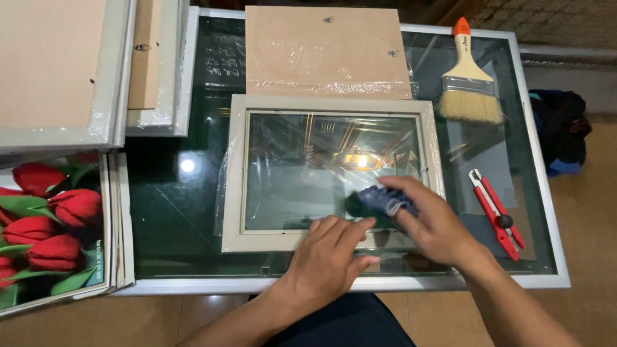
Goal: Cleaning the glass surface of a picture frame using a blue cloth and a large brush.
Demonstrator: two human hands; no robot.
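A pale picture frame (pixel 236 173) with a glass pane lies flat on the glass-topped table (pixel 173 193), loose plastic wrap under it. My left hand (pixel 324 257) lies flat on the frame's near edge, fingers spread, holding nothing. My right hand (pixel 430 222) presses a dark blue cloth (pixel 385 199) onto the lower right part of the pane.
A brown backing board (pixel 324 51) lies behind the frame. A paintbrush (pixel 468 80) and a red utility knife (pixel 496 215) lie to the right. Stacked frames (pixel 64 71) and a red tulip print (pixel 51 225) sit at the left. Dark fabric (pixel 559 132) lies on the floor.
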